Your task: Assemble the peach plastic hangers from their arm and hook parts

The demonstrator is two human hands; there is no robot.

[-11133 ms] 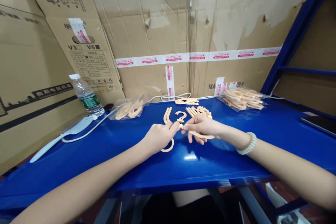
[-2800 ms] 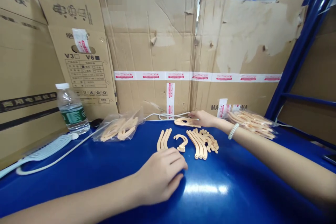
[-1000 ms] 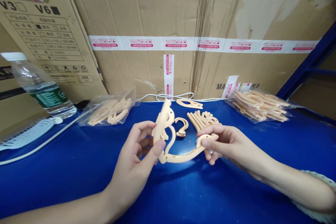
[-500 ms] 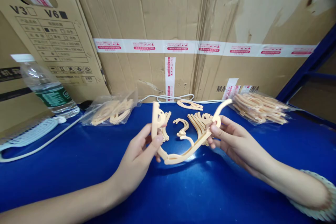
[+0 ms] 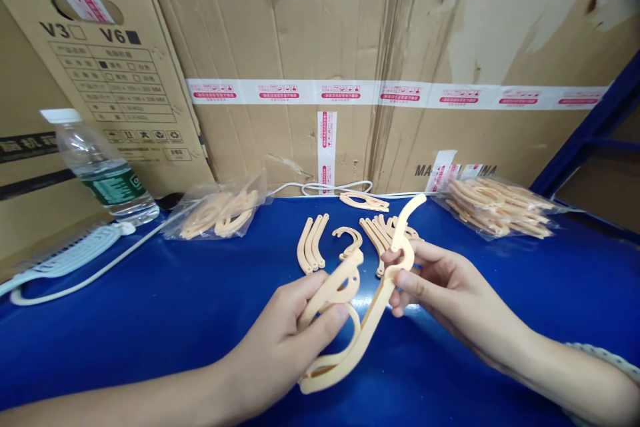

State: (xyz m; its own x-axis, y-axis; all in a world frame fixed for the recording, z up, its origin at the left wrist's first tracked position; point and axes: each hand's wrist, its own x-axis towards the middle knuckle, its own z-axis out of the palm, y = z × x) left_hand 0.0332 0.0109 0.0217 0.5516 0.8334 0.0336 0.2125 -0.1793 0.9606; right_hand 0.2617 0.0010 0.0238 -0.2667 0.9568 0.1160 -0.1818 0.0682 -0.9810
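Note:
Between my two hands is a cream plastic folding hanger [image 5: 373, 323], its jointed arms bent toward each other above the table. My left hand [image 5: 280, 340] is closed on one arm, thumb in front. At the right, my right hand [image 5: 445, 287] pinches the other arm near its notch, and the arm's tip points up past the fingers. Behind the hands lie several loose curved arms [image 5: 313, 243], a hook piece [image 5: 349, 240], and another group of arms [image 5: 373, 237], partly hidden by my right hand.
A folded hanger [image 5: 364, 201] lies at the back by a white cable. Bagged hanger parts sit left [image 5: 220, 213] and right [image 5: 500, 207]. A water bottle [image 5: 107, 173] and a pale blue hairbrush [image 5: 75, 253] are at left. Cardboard boxes [image 5: 300, 27] stand behind the blue table [image 5: 200, 320].
My left hand has moved right and slightly down, folding its hanger arm inward toward the other. My right hand stays in nearly the same place. The view has shifted slightly.

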